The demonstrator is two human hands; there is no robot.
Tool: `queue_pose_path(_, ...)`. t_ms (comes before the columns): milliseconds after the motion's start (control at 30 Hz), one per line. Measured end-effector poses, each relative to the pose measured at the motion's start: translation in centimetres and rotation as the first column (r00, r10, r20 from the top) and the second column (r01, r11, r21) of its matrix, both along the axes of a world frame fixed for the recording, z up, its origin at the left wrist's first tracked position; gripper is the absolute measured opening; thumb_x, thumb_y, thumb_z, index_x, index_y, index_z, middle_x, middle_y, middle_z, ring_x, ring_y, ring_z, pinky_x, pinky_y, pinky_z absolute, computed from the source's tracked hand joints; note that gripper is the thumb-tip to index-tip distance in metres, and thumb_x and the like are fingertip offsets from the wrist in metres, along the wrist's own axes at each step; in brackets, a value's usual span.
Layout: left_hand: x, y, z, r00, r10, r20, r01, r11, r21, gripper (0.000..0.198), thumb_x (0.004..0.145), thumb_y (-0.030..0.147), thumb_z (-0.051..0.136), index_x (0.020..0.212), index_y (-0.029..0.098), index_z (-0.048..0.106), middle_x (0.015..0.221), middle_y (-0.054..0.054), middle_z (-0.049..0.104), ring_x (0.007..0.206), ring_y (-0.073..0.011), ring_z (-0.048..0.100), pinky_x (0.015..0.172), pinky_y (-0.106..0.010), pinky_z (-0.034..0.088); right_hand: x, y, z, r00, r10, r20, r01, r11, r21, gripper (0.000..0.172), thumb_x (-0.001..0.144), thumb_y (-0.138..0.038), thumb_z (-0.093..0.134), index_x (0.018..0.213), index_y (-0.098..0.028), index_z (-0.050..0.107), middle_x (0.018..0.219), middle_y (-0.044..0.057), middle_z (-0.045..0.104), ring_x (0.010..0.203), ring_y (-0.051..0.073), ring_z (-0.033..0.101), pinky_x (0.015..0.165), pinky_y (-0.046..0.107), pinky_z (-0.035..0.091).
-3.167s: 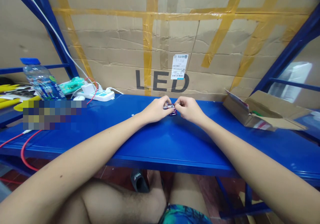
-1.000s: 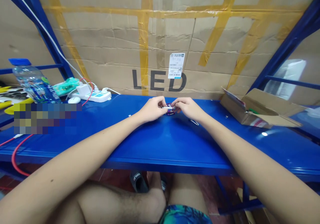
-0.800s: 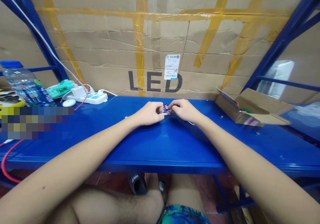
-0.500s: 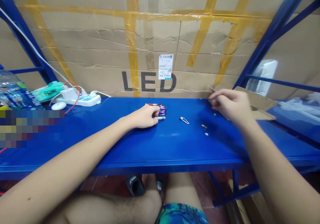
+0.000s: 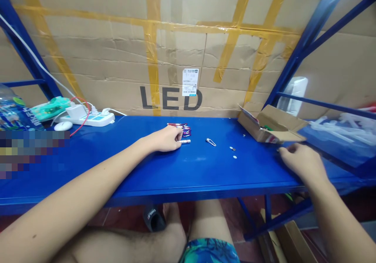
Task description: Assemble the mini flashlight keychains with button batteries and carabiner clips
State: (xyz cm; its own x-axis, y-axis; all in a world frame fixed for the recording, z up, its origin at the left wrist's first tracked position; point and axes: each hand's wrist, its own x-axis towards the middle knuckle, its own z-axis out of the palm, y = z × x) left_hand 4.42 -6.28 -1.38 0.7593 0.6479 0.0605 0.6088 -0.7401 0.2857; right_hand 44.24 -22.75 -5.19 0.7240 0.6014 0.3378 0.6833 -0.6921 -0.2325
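My left hand rests on the blue tabletop with its fingers curled round a small silver tube, whose end pokes out past the thumb. Just behind those fingers lies a cluster of red and purple metallic pieces. My right hand is low over the table's right side, in front of the open cardboard box. Its thumb and fingers are pinched together; a tiny bit shows at the tips, too small to name. Between the hands lie a silver carabiner-like clip and several small round discs.
The small cardboard box has raised flaps and something green inside. Right of it are white pieces in clear plastic. A power strip, cables and a bottle stand left. A large carton backs the blue table.
My right hand has moved right and down, away from the box's left flap, so the open box shows. My left hand stays on the silver tube. The view has shifted slightly right.
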Motion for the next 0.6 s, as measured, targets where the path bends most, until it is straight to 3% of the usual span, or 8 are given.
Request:
queue_pose_path(200, -0.1, 0.0, 0.3, 1.0, -0.006, -0.019, 0.006, 1.0, -0.008, 0.011, 0.073, 0.025, 0.059, 0.081, 0.021, 0.053, 0.08, -0.004, 0.065, 0.067, -0.0182, 0.056, 0.057, -0.029, 0.038, -0.3, 0.3, -1.0, 0.986, 0.095, 0.138, -0.081, 0.991, -0.106, 0.053, 0.091, -0.043, 0.041, 0.116, -0.005, 0.067, 0.109, 0.029, 0.067, 0.107, 0.041, 0.064, 0.09, 0.044, 0.047)
queue_pose_path(400, -0.1, -0.3, 0.4, 1.0, -0.003, 0.006, 0.003, 1.0, -0.031, 0.015, 0.077, 0.031, 0.058, 0.089, 0.021, 0.056, 0.086, -0.006, 0.068, 0.071, -0.02, 0.06, 0.059, -0.029, 0.038, 0.2, 1.4, -1.4, 0.957, 0.253, 0.142, -0.237, 0.964, -0.117, 0.043, 0.091, -0.029, 0.041, 0.106, -0.004, 0.073, 0.101, 0.032, 0.066, 0.101, 0.04, 0.066, 0.089, 0.045, 0.048)
queue_pose_path(500, 0.0, -0.4, 0.3, 1.0, -0.001, 0.012, 0.001, 1.0, -0.005, 0.017, 0.08, 0.034, 0.058, 0.088, 0.02, 0.056, 0.086, -0.007, 0.068, 0.07, -0.02, 0.059, 0.059, -0.029, 0.037, -0.4, 1.2, -1.0, 0.968, 0.228, 0.108, -0.218, 0.971, -0.098, 0.043, 0.09, -0.031, 0.04, 0.104, -0.006, 0.073, 0.102, 0.031, 0.065, 0.102, 0.041, 0.065, 0.088, 0.045, 0.049)
queue_pose_path(600, 0.0, -0.5, 0.1, 1.0, -0.004, 0.007, 0.004, 0.999, 0.042, 0.019, 0.084, 0.038, 0.055, 0.09, 0.02, 0.057, 0.09, -0.008, 0.068, 0.073, -0.021, 0.06, 0.059, -0.03, 0.038, -0.8, 0.9, -0.9, 0.985, 0.085, 0.148, -0.08, 0.996, -0.039, 0.051, 0.09, -0.037, 0.042, 0.11, 0.001, 0.069, 0.105, 0.036, 0.063, 0.103, 0.045, 0.063, 0.087, 0.047, 0.048)
